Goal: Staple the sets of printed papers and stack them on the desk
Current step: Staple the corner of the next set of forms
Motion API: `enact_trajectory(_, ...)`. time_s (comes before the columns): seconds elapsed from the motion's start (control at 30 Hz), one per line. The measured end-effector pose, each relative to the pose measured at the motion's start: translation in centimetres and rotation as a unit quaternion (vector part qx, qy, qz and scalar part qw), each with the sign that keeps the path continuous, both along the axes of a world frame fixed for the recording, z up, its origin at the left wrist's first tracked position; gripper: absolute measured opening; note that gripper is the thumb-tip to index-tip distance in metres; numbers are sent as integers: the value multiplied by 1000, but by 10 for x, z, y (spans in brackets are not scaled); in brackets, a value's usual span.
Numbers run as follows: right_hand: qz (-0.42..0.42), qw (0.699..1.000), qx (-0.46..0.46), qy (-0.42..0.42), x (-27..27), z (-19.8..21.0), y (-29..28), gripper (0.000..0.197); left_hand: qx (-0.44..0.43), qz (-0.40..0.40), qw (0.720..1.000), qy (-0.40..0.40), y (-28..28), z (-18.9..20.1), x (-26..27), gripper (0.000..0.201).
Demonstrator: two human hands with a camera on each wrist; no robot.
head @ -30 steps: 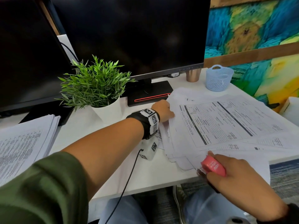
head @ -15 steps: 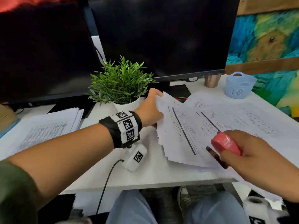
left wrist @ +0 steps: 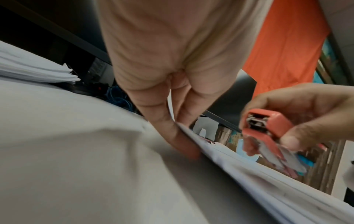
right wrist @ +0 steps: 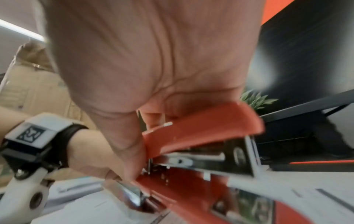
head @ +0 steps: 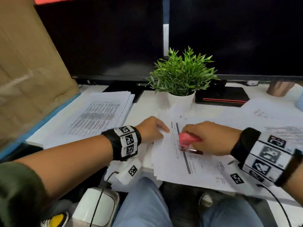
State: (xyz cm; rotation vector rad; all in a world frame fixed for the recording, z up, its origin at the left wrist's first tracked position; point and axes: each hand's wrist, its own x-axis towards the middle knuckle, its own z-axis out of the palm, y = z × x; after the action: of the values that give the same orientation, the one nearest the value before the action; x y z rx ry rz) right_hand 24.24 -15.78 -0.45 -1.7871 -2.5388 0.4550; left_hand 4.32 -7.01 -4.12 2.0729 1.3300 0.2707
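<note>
While the left hand (head: 151,129) is pinching the far-left corner of the printed set (head: 193,163) lying at the desk's (head: 146,105) near edge, the right hand (head: 211,138) is gripping the red stapler (head: 188,140) over that corner, with 1 stack (head: 96,117) lying far left.

Light: even, bright indoor; soft shadows only.
Glare: pale patch on the monitor (right wrist: 272,81), right wrist view, 2 o'clock.
Blur: motion smear on cardboard (head: 24,82), 9 o'clock; stapler (right wrist: 203,130) soft.
Distortion: wide-angle bending at edges.
Focus: table (left wrist: 67,151) foreground hazy.
</note>
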Motion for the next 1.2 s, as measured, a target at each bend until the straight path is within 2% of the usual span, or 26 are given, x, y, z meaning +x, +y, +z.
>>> enact_trajectory(0.03, 11, 1000, -4, -17, -9, -4, 8, 14, 2, -24, 999, 25, 0, 0, -5, 35)
enact_trajectory(0.1, 30, 999, -13, -41, -25, -12, 22, 16, 8, -74, 992, 103, -1, -2, -14, 61)
enact_trajectory(0.2, 51, 996, -9, -75, -44, -21, 36, 27, 72, -134, 956, 252, -5, -6, -26, 97)
enact_trajectory(0.27, 59, 994, -1, -92, -53, -25, 41, 29, 105, -161, 937, 293, -6, -10, -33, 111)
enact_trajectory(0.33, 63, 994, 1, -91, -58, -26, 42, 30, 111, -189, 930, 294, -3, -13, -36, 124)
enact_trajectory(0.43, 76, 994, -5, -83, -62, -25, 42, 38, 71, -229, 922, 304, 2, -16, -32, 126)
enact_trajectory(0.53, 93, 992, -5, -83, -65, -24, 43, 41, 30, -231, 921, 313, 7, -17, -28, 125)
enact_trajectory(0.8, 107, 991, 7, -85, -70, -24, 47, 31, 29, -245, 905, 346, 16, -12, -20, 133)
enact_trajectory(1.2, 119, 992, 18, -20, -70, -32, 46, 32, 37, -247, 903, 350, 16, -22, -22, 128)
